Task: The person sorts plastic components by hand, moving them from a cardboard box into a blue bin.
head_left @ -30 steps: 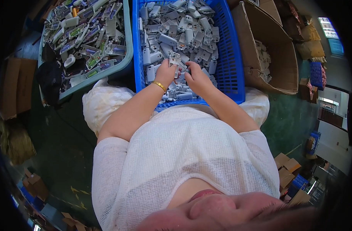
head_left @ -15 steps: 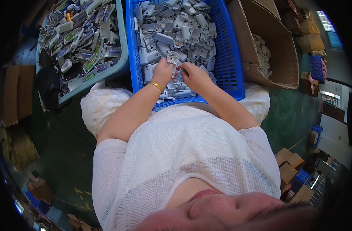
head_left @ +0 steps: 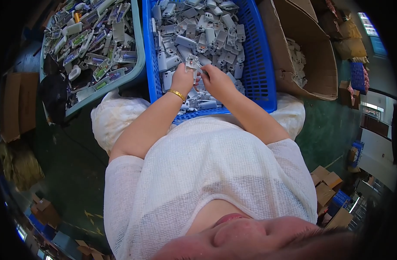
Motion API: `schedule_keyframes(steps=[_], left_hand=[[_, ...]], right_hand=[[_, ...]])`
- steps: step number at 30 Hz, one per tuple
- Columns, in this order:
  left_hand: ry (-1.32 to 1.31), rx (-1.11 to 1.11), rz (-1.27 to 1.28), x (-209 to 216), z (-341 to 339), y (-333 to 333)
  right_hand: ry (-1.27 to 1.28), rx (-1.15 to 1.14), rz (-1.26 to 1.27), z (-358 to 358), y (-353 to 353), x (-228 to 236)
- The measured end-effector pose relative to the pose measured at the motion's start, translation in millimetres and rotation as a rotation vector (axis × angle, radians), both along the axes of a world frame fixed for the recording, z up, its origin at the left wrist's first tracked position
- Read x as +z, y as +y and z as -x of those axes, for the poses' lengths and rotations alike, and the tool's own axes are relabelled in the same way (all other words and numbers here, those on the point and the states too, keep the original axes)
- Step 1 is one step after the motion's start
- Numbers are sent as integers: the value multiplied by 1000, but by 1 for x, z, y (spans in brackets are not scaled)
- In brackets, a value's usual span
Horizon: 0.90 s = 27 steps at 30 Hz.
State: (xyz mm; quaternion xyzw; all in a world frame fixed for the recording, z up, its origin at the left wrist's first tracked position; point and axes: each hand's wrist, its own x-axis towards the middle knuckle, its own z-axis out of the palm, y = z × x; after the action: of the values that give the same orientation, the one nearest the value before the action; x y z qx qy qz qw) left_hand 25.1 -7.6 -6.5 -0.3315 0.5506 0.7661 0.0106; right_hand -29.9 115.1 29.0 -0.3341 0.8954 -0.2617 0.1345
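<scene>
Over the near half of the blue plastic basket [head_left: 269, 86], my left hand [head_left: 182, 81] is closed on an opened white plastic casing [head_left: 191, 63]. The casing's hollow inside faces up, and its lower end runs down between my hands. At the casing's right edge, my right hand [head_left: 219, 82] is closed with thumb and finger pinched together. What those fingers grip is hidden. Beneath both hands lies a heap of white and grey plastic casings [head_left: 185, 42], several showing small metal bits.
To the left stands a pale green tub [head_left: 140, 60] piled with casings holding purple and green parts. A black bag [head_left: 54, 93] hangs on its side. At the right, an open cardboard box [head_left: 313, 56] holds white pieces. Whitish sacks [head_left: 116, 119] flank the basket.
The casing has shifted slightly left and up with my left hand. My right hand has turned a little, and the thin metal piece and dark bit seen at its fingertips no longer show clearly.
</scene>
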Motion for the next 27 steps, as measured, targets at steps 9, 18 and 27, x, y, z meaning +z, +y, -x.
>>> schedule_keyframes(steps=[9, 18, 27], left_hand=[[27, -39, 138, -2, -4, -4], [-11, -2, 61, -1, -1, -5], [-36, 22, -7, -9, -2, -6]], right_hand=[[-124, 87, -13, 0, 4, 9], [28, 64, -168, -12, -3, 2], [10, 46, -128, -7, -5, -2]])
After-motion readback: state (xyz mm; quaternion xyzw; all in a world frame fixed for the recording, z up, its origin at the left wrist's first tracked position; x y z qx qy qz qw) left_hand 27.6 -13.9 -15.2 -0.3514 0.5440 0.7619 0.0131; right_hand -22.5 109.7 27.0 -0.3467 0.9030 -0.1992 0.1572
